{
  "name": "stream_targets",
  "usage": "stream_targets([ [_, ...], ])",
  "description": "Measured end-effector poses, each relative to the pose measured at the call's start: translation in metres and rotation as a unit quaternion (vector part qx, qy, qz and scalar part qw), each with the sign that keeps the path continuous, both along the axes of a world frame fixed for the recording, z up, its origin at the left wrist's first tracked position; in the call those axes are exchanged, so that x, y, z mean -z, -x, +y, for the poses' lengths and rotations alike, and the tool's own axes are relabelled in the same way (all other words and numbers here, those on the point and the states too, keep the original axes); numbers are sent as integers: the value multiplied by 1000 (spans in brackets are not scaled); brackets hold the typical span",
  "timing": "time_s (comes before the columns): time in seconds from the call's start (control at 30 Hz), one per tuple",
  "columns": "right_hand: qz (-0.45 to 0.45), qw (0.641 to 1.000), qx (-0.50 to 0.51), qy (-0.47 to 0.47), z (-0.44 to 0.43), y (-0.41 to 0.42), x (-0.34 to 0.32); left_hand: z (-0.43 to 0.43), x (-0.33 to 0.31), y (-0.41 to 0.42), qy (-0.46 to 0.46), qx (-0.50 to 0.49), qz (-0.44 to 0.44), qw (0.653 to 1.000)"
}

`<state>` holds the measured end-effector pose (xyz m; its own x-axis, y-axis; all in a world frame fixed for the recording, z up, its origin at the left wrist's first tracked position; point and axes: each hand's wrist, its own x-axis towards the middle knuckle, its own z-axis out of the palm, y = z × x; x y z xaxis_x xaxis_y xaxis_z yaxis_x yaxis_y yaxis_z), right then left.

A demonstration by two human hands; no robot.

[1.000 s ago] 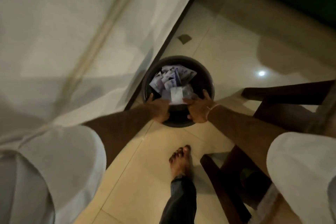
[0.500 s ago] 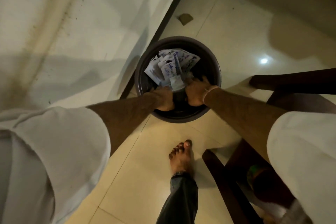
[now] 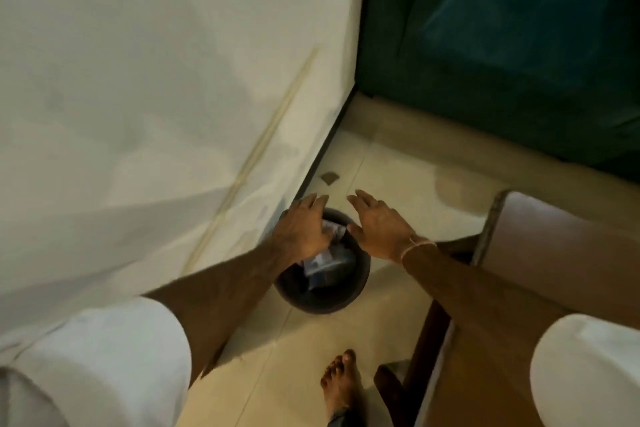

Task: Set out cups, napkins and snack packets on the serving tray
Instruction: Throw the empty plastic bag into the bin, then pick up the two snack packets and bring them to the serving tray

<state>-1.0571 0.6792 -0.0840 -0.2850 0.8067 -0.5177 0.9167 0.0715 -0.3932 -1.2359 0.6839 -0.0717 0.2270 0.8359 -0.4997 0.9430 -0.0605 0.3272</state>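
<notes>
Tiled floor: one bin, two hands.

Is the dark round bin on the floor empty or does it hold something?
Not empty. The bin stands upright, with crumpled pale packets visible inside below both open hands.

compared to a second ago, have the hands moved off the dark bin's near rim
Yes. Judged against the dark bin, both the left hand and the right hand have left its near rim and now hover open over its far side, towards the wall.
</notes>
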Motion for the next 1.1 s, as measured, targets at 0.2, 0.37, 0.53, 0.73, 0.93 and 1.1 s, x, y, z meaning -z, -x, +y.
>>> stream_targets([
  [0.2, 13, 995, 47, -86, 11, -48, -154, 21, -158, -43, -111, -6, -9, 994],
  [0.37, 36, 986, 73, -147, 1, -97, -292, 15, -291, -88, -199, 13, -23, 980],
  [0.53, 42, 967, 106, -226, -30, -158, -432, -13, -416, -145, -269, 26, -47, 962],
  [0.73, 48, 928, 132, -345, -91, -256, -573, -60, -554, -225, -362, 31, -76, 929],
  [0.93, 48, 896, 140, -420, -155, -355, -674, -111, -655, -312, -437, 41, -95, 893],
  [1.1, 43, 877, 148, -455, -200, -423, -718, -147, -692, -378, -457, 70, -109, 880],
])
